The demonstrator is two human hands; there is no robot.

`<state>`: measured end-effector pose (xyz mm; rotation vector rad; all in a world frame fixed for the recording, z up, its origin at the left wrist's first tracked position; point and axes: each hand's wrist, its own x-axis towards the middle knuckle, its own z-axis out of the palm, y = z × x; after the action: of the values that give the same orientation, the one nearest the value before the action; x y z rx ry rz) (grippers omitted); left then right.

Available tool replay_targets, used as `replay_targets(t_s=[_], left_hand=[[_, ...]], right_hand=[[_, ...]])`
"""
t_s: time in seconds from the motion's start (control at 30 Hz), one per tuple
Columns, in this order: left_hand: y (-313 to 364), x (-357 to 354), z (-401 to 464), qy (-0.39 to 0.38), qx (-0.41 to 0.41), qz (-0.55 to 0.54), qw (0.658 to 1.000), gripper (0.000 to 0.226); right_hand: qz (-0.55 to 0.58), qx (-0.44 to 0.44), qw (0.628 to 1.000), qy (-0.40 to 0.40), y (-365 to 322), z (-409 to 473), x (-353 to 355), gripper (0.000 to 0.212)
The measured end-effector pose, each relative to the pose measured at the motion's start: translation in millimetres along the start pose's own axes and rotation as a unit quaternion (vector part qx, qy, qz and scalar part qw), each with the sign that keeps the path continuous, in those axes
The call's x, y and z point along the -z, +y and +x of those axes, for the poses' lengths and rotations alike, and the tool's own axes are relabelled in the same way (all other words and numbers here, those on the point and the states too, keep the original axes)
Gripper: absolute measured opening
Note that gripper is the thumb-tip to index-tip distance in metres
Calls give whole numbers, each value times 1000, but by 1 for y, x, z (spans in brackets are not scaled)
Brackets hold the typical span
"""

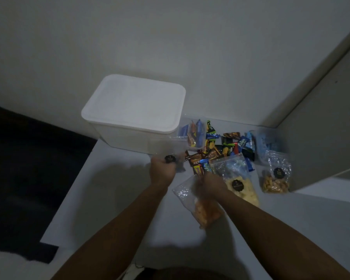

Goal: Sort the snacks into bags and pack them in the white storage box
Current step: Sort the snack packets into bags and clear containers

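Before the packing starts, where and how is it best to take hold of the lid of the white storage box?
Probably at the near right corner of the lid, from the right front. The lid sits flat and closed on the white storage box, and its rim overhangs the wall there. That corner is nearest the right hand; the left hand already grips a clear bag.

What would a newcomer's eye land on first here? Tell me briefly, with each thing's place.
First the white storage box, lid on, at the back left of the white table. Next the heap of bright snack wrappers to its right, with clear zip bags in front, one of yellow snacks. The left hand grips an empty-looking clear bag; the blurred right hand reaches into the heap.
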<state>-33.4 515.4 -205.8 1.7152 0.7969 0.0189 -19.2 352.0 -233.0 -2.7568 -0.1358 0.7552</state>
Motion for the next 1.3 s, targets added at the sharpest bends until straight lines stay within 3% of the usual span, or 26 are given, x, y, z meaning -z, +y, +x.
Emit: replay_targets(t_s=[0.07, 0.17, 0.27, 0.33, 0.4, 0.57, 0.7, 0.9, 1.07, 1.17, 1.3], left_hand=[[-9, -5, -12, -52, 6, 48, 997, 8], [-24, -9, -15, -87, 17, 118, 989, 18], [-28, -1, -11, -175, 35, 154, 972, 23], [-25, 7, -11, -221, 45, 121, 967, 16], [-19, 15, -11, -250, 36, 59, 966, 6], [5, 21, -17, -268, 20, 27, 963, 14], [10, 17, -24, -276, -2, 36, 961, 22], [9, 15, -34, -298, -10, 16, 954, 13], [11, 8, -44, -241, -55, -22, 969, 27], [13, 3, -48, -232, -96, -40, 967, 27], [15, 0, -48, -241, -125, -33, 962, 27]], right_hand=[[-11, -13, 1000, 17, -1, -3, -4, 22], [41, -20, 998, 48, 1, -2, -8, 17], [103, -2, 995, 14, 5, 0, -1, 13], [171, 24, 985, -13, 8, 1, 9, 5], [224, 50, 973, -16, 11, 1, 20, 13], [252, 114, 961, 28, 6, -8, 44, 17], [247, 136, 957, 64, 2, -11, 46, 35], [254, 138, 952, 96, 1, -19, 44, 33], [294, 133, 926, 197, 1, -29, 33, 19], [318, 163, 913, 198, -1, -38, 30, 24], [334, 133, 910, 207, -1, -40, 27, 26]])
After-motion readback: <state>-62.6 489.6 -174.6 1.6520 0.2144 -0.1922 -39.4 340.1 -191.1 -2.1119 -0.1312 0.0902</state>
